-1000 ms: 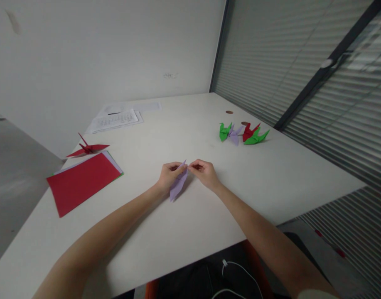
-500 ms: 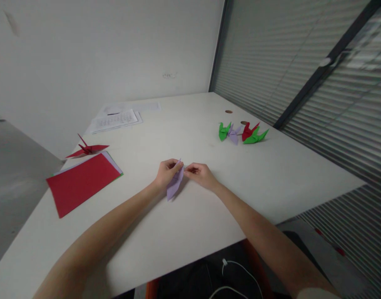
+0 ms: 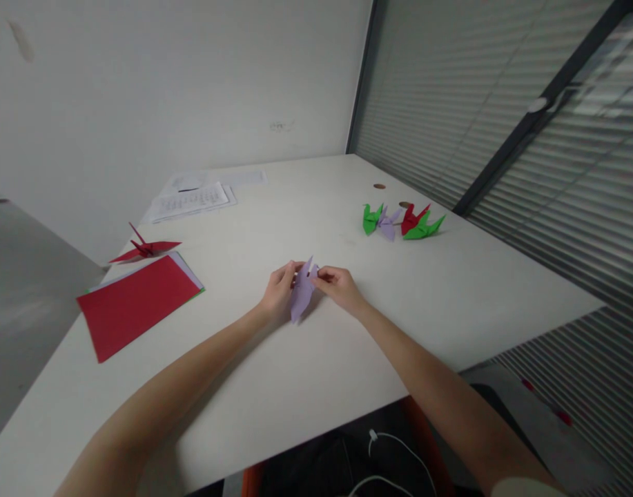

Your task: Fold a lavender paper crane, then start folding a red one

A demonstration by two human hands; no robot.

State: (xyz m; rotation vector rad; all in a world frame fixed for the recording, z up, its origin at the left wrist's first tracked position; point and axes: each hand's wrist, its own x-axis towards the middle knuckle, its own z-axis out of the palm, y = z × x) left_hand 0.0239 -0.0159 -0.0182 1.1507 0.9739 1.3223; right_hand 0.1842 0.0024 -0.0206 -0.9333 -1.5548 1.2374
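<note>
We find the left hand (image 3: 279, 293) and right hand (image 3: 338, 286) each pinching the half-folded lilac paper crane (image 3: 301, 297) mid-bench (image 3: 451, 290), toward its near edge. We judge a fold underway; next, a careful, even crease.

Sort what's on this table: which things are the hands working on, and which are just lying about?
In hand:
- lilac folded paper, pinched by left hand and right hand

Lying about:
- red paper stack
- red crane
- group of folded cranes
- printed sheets
</note>
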